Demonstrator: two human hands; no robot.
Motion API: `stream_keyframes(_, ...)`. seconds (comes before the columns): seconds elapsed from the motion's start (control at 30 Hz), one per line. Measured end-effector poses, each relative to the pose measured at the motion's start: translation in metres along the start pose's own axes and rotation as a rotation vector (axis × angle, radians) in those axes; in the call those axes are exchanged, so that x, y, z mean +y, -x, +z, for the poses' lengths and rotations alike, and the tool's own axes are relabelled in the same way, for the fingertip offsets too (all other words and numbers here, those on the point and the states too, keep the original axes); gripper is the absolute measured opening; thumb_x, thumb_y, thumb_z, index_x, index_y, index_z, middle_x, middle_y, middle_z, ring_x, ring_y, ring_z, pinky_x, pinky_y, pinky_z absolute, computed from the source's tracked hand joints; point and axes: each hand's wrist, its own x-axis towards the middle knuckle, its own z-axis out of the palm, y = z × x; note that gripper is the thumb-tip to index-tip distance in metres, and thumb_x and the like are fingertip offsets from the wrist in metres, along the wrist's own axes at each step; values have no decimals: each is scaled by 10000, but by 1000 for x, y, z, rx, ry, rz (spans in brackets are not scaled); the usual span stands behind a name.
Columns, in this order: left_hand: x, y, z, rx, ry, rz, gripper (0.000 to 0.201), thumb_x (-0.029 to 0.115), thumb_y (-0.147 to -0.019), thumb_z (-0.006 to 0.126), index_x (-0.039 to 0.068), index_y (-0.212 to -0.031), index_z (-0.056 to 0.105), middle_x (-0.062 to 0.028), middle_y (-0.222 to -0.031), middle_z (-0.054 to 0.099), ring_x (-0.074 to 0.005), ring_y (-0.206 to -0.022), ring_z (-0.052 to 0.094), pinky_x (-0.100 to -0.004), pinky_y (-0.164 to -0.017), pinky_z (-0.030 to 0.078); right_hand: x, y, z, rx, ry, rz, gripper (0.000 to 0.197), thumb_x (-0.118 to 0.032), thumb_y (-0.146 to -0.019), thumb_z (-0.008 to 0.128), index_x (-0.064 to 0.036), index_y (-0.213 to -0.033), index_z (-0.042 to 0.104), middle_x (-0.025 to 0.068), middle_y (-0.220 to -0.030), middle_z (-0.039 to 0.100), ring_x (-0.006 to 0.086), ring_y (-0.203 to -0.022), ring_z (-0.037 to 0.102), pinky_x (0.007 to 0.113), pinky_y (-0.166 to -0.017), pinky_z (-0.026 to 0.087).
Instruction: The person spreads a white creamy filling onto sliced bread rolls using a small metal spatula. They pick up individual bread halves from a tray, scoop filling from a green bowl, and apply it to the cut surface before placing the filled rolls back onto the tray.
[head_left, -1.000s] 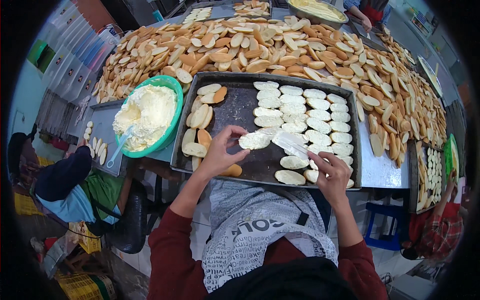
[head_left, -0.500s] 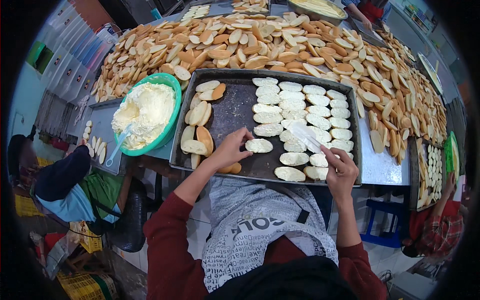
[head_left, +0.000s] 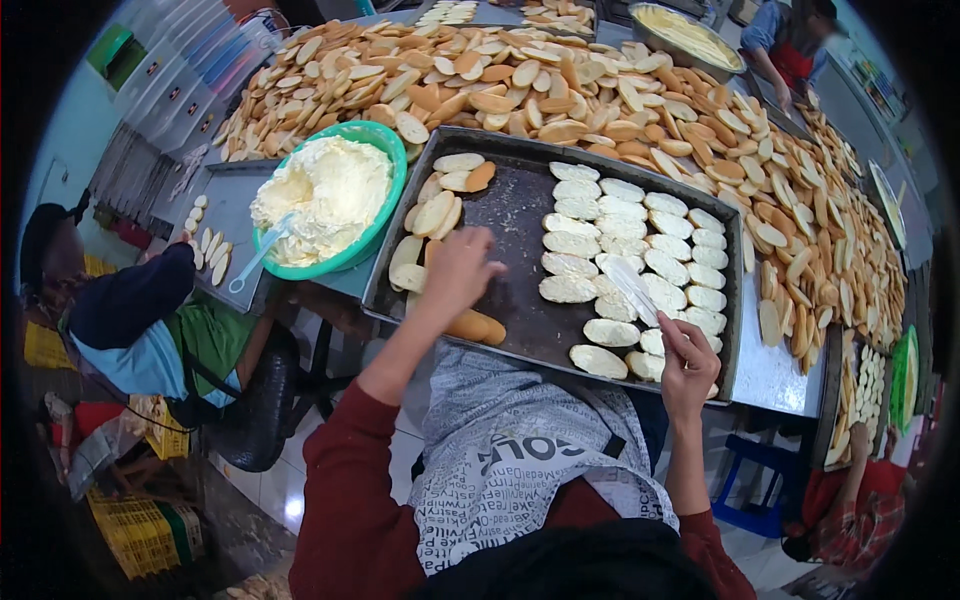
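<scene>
My right hand (head_left: 688,362) grips a pale plastic spatula (head_left: 628,283) over the tray's right half, its blade above cream-coated bread slices (head_left: 622,246) laid in columns. My left hand (head_left: 458,272), fingers apart, reaches over the uncoated bread slices (head_left: 432,216) along the left side of the dark metal tray (head_left: 505,345). No slice shows in its fingers, though its palm side is hidden. One coated slice (head_left: 567,289) lies at the lower end of the leftmost coated column. Left of the tray stands a green bowl (head_left: 386,222) heaped with pale cream (head_left: 330,190).
A huge pile of bread slices (head_left: 560,90) covers the table behind the tray. A blue-handled spatula (head_left: 262,250) leans in the bowl. A person (head_left: 150,320) sits at left; others work at far right and lower right. A blue stool (head_left: 755,485) stands below the table.
The coated slice my left hand held now lies in the leftmost coated column. That hand has moved left to the uncoated slices. My right hand still holds the spatula. The whole view has shifted slightly.
</scene>
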Motion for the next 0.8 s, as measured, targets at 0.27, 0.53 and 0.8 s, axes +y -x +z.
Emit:
stream_keyframes(0.27,-18,22,-28,-79,-557,-358,665,454,-644,790,43,-1074,493,-110,-924,622,-262,-899,614,-391,-803,452,-33,-38,49,-131,-126,-139,334,77,-798,619,-109,-1059,713,67,-833,663,101,-677,589,218,-583,437)
stream_keyframes(0.53,-18,22,-7,-33,-614,-248,577,292,-640,772,46,-1092,510,-97,-970,604,-238,-952,566,-376,-840,399,-116,-121,172,-286,10,-469,375,-20,-738,587,-184,-1054,704,86,-821,657,272,-716,640,383,-602,489)
stream_keyframes(0.8,-9,40,-34,386,242,-243,467,120,-754,700,-19,-1148,491,-197,-1077,573,-351,-994,576,-407,-852,457,-179,-183,302,-267,100,-832,422,40,-660,591,-130,-1030,697,78,-949,656,309,-799,640,402,-669,497)
